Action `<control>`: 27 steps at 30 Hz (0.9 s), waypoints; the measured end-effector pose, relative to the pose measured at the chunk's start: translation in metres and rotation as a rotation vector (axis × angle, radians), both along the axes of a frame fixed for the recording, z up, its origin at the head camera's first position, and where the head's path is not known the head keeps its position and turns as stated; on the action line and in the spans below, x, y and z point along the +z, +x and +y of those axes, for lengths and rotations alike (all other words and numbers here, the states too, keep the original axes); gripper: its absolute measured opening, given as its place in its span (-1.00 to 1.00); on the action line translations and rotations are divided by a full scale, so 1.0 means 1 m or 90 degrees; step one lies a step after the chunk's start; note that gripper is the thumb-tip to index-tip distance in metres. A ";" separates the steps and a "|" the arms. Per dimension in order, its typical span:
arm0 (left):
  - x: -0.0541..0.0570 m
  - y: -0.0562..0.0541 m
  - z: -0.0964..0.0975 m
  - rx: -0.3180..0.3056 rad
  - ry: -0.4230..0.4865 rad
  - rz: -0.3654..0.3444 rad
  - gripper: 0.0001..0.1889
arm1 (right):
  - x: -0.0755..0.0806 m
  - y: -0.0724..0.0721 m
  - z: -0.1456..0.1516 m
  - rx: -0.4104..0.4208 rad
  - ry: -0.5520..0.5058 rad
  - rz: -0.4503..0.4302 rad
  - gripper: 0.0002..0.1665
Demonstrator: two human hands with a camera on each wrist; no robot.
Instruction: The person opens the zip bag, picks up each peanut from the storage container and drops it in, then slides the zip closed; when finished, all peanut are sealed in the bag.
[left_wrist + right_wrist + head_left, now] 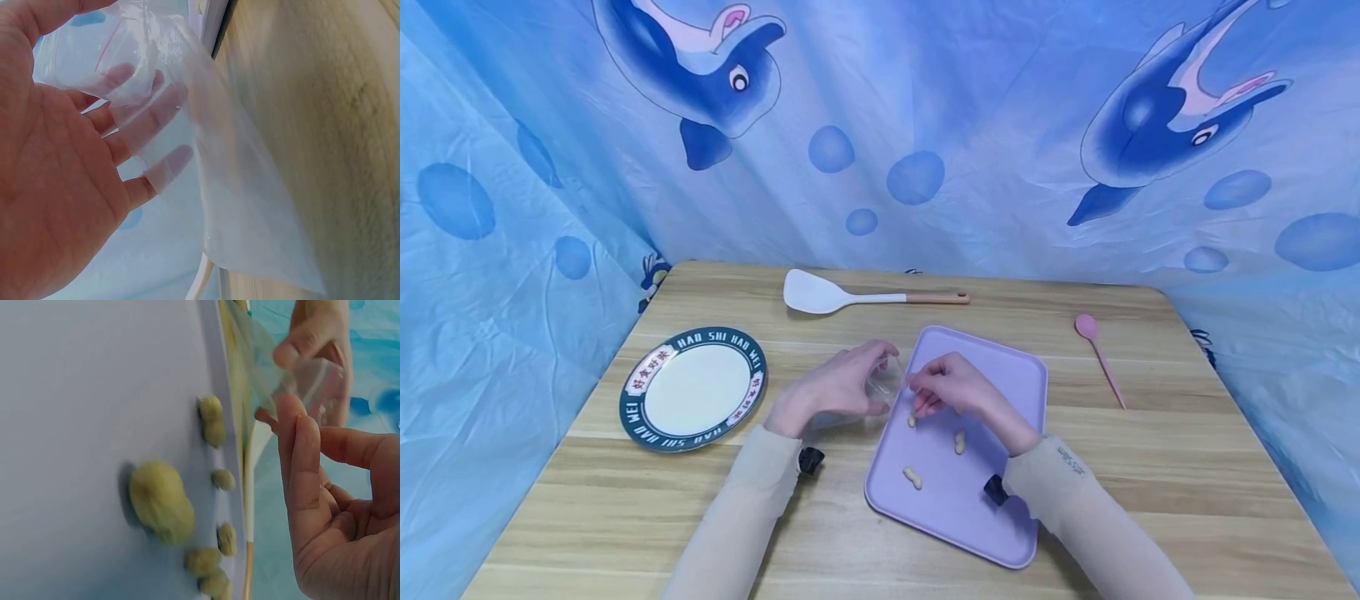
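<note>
A clear plastic bag point(244, 206) hangs beside the purple tray point(1030, 375), its film spread between the two hands. My left hand point(842, 383) holds it from the left, thumb on one side; the other fingers point(165, 103) show through the film. At the bag's mouth, the right hand point(958, 387) has thumb and forefinger together, fingertips right at the plastic edge over the tray's left side. Its remaining fingers curl below. Unshelled peanuts lie on the tray: one peanut point(912, 422) under the right hand, another peanut point(959, 442) and a third peanut point(913, 477) nearer.
A green-rimmed white plate point(696, 392) sits on the wooden table point(625, 517) at left. Behind the hands lies a white spatula point(820, 293) with a wooden handle. A pink spoon point(1097, 350) is right of the tray. A blue dolphin-print curtain point(985, 125) surrounds the table.
</note>
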State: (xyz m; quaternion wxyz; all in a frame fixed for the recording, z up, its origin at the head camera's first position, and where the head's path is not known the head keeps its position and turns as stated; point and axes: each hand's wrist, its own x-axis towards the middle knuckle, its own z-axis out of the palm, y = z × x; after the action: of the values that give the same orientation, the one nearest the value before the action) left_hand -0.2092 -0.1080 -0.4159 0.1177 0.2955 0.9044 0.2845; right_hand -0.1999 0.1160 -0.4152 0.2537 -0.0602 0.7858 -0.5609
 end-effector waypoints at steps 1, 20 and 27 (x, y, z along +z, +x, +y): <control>0.000 0.000 0.000 0.000 -0.001 -0.001 -0.12 | 0.001 -0.001 0.003 -0.001 0.005 0.007 -0.65; -0.002 -0.002 -0.004 0.010 -0.003 -0.006 -0.03 | 0.012 -0.010 0.098 0.094 0.220 0.352 -0.73; -0.004 -0.005 -0.006 0.002 0.011 -0.014 -0.06 | -0.011 0.001 0.116 0.106 0.288 0.348 -0.67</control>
State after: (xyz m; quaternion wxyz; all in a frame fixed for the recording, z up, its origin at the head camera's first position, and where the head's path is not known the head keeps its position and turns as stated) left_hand -0.2139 -0.1140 -0.4197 0.1249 0.2918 0.9010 0.2958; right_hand -0.1986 0.2323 -0.4263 0.0863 -0.2139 0.9212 -0.3132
